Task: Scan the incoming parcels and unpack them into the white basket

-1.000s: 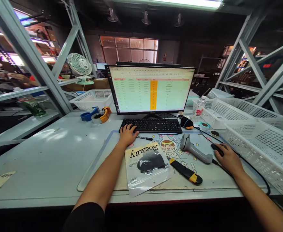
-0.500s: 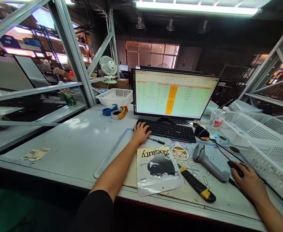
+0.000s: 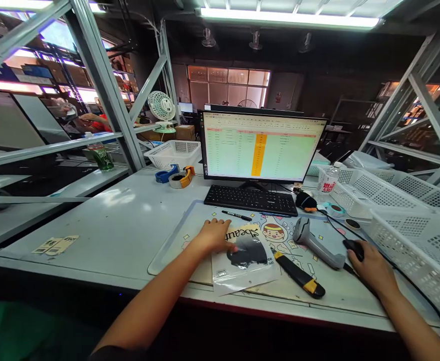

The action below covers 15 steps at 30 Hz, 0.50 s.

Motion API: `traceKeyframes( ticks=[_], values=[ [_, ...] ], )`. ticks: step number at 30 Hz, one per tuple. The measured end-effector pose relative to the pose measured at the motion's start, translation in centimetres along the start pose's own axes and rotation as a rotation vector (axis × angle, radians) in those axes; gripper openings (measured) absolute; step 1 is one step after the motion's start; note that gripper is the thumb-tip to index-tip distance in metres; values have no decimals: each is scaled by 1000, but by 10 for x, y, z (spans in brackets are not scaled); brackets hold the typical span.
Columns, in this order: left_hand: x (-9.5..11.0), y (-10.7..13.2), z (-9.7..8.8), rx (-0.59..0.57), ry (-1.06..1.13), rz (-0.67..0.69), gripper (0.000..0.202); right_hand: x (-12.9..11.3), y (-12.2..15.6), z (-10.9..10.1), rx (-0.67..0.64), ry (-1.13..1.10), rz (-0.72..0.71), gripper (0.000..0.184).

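Observation:
My left hand (image 3: 215, 236) lies over the upper left part of a flat plastic pouch (image 3: 242, 278), which is printed "beauty" and shows something dark inside. Its fingers point away from me and its thumb is apart, resting on the pouch's front. On the right, my right hand (image 3: 374, 265) is curled over a black computer mouse (image 3: 353, 247). Between the hands lie a grey barcode scanner (image 3: 319, 245) and a black and yellow utility knife (image 3: 298, 275). A black marker pen (image 3: 237, 215) sits just beyond my left hand, before the black keyboard (image 3: 250, 200).
A monitor (image 3: 259, 148) with a spreadsheet stands behind the keyboard. White plastic baskets (image 3: 396, 235) line the right side. Tape dispensers (image 3: 181, 177), another white basket (image 3: 175, 153) and a small fan (image 3: 162, 106) are at the back left. Tags (image 3: 56, 244) lie at the left.
My left hand has come off the keyboard, back toward me and onto the pouch. My right hand stays on the mouse. The selected cell on the screen has shifted up; the view has turned slightly.

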<state>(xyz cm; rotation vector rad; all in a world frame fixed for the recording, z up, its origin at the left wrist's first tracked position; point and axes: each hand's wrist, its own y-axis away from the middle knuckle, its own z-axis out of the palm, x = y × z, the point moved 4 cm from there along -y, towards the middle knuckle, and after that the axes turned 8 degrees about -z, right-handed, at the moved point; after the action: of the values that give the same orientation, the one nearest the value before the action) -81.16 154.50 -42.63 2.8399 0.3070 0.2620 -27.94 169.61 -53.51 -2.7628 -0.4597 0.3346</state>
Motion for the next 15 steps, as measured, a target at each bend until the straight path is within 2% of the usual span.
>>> traceKeyframes(
  ticks=[2,5,7,9,11,13,15],
  values=[
    [-9,4,11,-7,27,-47,85,-1,0,-1,17,-30,-15,62],
    [-20,7,16,-2,130,-101,61,-3,-2,-13,62,-93,-5,69],
    [-26,10,14,-7,197,-128,41,-6,-5,-31,116,-119,16,69],
    [-30,16,6,24,286,-99,29,-16,-10,-55,172,-129,25,67],
    [-32,27,-6,103,461,-19,27,-35,-15,-81,241,-162,18,64],
    [-30,43,-18,210,671,75,31,-66,-17,-105,293,-283,-2,59],
    [-23,58,-28,284,858,136,35,-108,-18,-117,242,-524,-48,55]
  ],
)
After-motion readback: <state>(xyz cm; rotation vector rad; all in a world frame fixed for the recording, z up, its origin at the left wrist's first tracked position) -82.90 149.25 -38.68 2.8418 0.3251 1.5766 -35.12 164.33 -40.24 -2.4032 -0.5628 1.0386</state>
